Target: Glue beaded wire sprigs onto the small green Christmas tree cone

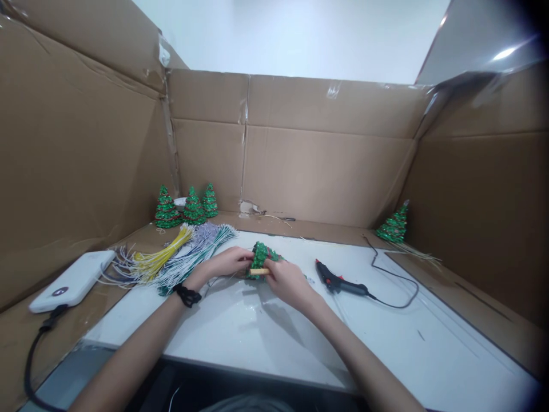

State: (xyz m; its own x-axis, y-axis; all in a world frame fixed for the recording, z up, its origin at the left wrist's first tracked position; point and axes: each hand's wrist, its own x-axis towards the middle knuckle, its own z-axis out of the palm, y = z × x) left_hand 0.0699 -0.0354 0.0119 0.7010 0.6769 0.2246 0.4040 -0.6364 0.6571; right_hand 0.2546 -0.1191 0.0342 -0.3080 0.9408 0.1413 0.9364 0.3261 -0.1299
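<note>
Between my hands, over the white board [240, 326], is a green beaded piece [260, 254] with some dark red in it, lying on its side. My left hand [229, 262] has its fingers closed at the piece's left edge. My right hand [287, 281] is closed at its right side and also holds a short yellowish stick [259, 272] that points left across the beads. The fingertips of both hands are partly hidden by the beads. A thin wire shows below my left hand, beside the black wristband [187, 295].
A black glue gun [341, 283] with a red tip and cable lies right. Wire bundles, yellow [165, 254] and green-white [195, 257], lie left, near a white power bank [72, 280]. Green beaded trees [194, 207] stand back left, another [393, 225] back right. Cardboard walls [321, 166] enclose the board.
</note>
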